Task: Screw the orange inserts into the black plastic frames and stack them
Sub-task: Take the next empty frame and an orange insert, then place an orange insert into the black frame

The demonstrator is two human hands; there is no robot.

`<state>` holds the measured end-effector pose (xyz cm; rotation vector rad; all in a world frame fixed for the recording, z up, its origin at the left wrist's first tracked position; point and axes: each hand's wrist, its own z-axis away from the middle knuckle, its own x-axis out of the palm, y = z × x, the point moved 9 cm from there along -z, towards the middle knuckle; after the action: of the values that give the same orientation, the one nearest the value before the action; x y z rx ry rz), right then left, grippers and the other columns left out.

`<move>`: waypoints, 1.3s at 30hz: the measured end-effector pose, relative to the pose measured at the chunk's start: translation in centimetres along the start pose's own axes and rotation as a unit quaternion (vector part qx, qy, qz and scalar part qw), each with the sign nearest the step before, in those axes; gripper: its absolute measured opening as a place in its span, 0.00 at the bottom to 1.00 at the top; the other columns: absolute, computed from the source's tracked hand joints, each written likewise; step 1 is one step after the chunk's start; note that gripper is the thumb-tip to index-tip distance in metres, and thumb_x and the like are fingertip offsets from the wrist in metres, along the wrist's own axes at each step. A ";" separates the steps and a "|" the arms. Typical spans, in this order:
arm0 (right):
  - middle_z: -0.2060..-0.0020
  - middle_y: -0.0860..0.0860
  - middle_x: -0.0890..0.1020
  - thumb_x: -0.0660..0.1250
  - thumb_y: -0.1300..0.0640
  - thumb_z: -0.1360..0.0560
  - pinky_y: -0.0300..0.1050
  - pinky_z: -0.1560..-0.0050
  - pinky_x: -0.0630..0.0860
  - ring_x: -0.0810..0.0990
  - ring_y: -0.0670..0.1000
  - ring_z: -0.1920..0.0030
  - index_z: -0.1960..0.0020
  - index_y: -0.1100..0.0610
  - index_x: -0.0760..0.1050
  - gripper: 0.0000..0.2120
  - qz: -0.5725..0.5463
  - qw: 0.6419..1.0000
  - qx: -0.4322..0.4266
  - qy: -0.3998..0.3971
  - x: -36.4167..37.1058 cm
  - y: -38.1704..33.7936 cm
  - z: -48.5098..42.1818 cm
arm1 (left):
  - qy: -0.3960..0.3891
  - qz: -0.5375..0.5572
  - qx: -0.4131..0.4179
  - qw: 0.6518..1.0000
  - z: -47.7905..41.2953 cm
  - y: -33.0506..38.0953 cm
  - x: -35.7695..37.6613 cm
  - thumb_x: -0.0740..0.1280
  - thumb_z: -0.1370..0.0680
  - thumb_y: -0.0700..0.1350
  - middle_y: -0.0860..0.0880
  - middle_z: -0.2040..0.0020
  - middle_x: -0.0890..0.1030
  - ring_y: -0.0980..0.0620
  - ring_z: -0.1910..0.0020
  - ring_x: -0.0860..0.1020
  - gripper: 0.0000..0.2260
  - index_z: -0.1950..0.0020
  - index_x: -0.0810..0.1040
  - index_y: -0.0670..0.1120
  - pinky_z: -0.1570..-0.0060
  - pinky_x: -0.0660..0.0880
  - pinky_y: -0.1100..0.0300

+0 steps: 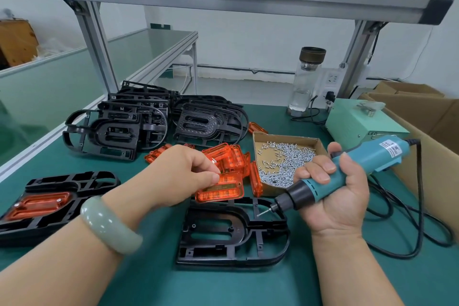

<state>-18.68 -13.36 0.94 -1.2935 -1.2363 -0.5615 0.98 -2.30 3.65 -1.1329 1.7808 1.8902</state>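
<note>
1. From my end, the empty black frame point(233, 233) lies flat near the middle of the near edge of the green matte surface point(149, 281). It's hard moulded plastic with a U-shaped opening, thin ribs and little screw bosses.
2. The orange insert point(221, 189) is glossy, see-through and a rounded rectangle with ribbing inside. It's held tilted right at the frame's far end.
3. The left hand point(178, 174) is back-up, thumb and forefinger fingers pinching the insert's far edge. There's a smooth pale-green bangle point(109, 223) on the wrist.
4. The right hand point(340, 194) is palm toward me, fingers wrapped tight round the teal screwdriver point(347, 169). The bit points down-left over the frame's far right corner. Can't tell if the tip touches.
5. Beyond the hands sit a heap of loose inserts point(231, 156) and, just beside it, a cardboard tray point(320, 144) of tiny silver screws.
6. The frame pile point(149, 119) sits toward the far left corner. At the left edge is a fitted frame point(49, 201), with an insert already seated.
7. There's bare mat along the near edge between the arms. The right edge is crowded with a looping black cable point(419, 206) and a cardboard box point(434, 131).
</note>
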 end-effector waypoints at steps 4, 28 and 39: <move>0.74 0.43 0.70 0.59 0.54 0.28 0.35 0.68 0.72 0.69 0.41 0.77 0.53 0.51 0.73 0.06 -0.003 1.000 0.003 0.003 0.0 0.1 0.0 | -0.046 -0.052 -0.028 0.997 0.6 -1.0 1.1 0.72 0.27 0.44 0.61 0.72 0.79 0.67 0.72 0.74 0.06 0.64 0.83 0.53 0.71 0.67 0.75; 0.74 0.43 0.69 0.59 0.54 0.29 0.35 0.68 0.72 0.69 0.41 0.77 0.54 0.51 0.72 0.05 -0.001 1.000 0.012 0.008 0.0 0.4 0.2 | 0.044 -0.131 0.009 0.990 4.0 -1.9 2.9 0.71 0.27 0.52 0.59 0.55 0.74 0.60 0.55 0.74 0.04 0.54 0.81 0.58 0.52 0.70 0.66; 0.74 0.43 0.70 0.60 0.54 0.29 0.35 0.68 0.72 0.69 0.41 0.77 0.54 0.51 0.73 0.05 -0.002 1.000 0.011 0.001 0.1 0.4 0.2 | -0.077 -0.192 0.057 0.977 4.0 -1.5 3.7 0.70 0.26 0.50 0.61 0.56 0.73 0.63 0.56 0.72 0.05 0.52 0.83 0.57 0.51 0.70 0.67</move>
<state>-18.40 -13.04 0.79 -1.2716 -1.2404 -0.5515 -1.69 0.70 -0.43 -1.1569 1.4438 1.5799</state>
